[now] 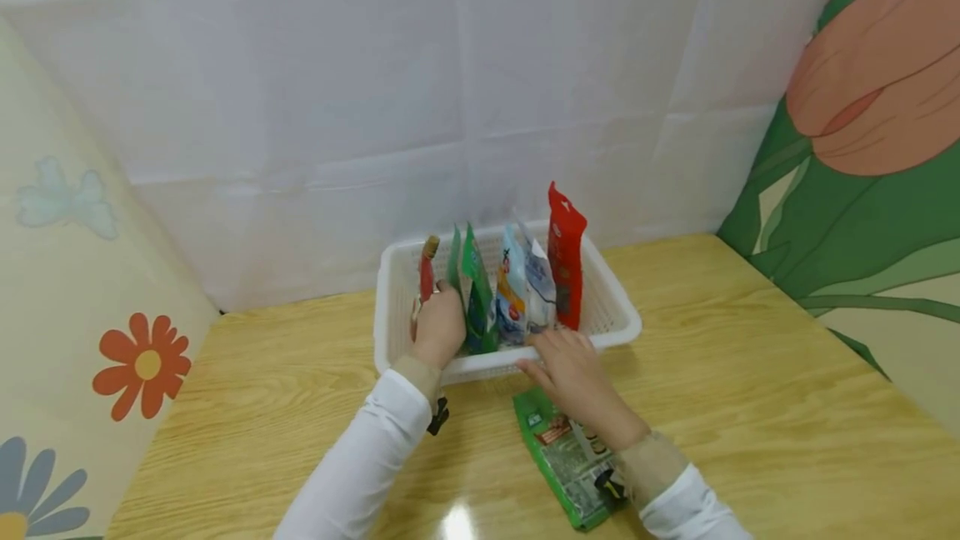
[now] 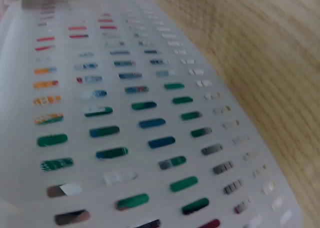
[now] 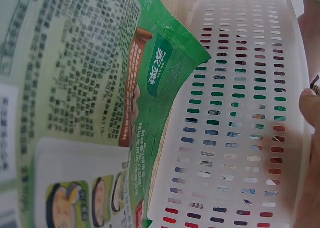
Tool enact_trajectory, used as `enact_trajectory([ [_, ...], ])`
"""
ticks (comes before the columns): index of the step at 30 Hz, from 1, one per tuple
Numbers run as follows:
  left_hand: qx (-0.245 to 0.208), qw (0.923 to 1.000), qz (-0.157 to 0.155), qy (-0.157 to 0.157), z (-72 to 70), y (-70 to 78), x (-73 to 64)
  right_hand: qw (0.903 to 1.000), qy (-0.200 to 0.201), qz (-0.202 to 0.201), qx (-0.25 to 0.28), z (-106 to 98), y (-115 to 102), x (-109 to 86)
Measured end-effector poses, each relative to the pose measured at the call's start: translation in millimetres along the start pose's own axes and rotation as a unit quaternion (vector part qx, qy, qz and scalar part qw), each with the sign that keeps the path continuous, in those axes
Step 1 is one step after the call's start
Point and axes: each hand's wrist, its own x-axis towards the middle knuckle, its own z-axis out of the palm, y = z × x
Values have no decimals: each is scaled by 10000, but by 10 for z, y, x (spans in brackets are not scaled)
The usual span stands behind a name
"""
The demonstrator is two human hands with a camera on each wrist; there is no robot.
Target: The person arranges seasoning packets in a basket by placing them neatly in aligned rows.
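My left hand (image 1: 441, 322) reaches into the left end of a white slotted plastic basket (image 1: 480, 369). Its curled fingers grip a slim red packet with a gold top (image 1: 427, 269), though the fingertips are hidden. Just right of that hand, green packets (image 1: 480, 298) stand upright. My right hand (image 1: 573, 369) holds the basket's front rim, fingers over the edge and thumb outside. Below it, a green food pouch (image 1: 562, 461) lies on the table; the right wrist view shows the printed pouch (image 3: 90, 77) close up beside the slotted wall (image 3: 225, 138).
Blue-and-white packets (image 1: 525, 282) and a tall red packet (image 1: 566, 257) stand in the basket's middle and right. A wood-grain table (image 1: 300, 407) carries the basket. Behind hangs a white cloth (image 1: 375, 107); flower-painted panels (image 1: 885, 190) flank the sides.
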Motion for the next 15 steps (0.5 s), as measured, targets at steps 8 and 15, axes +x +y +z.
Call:
enact_trajectory([
  [8, 360, 9960, 653, 491, 1008, -429, 188, 10000, -13, -14, -69, -4, 9, 1],
  [15, -416, 9956, 306, -782, 34, -127, -84, 10000, -22, -25, -31, -10, -5, 4],
])
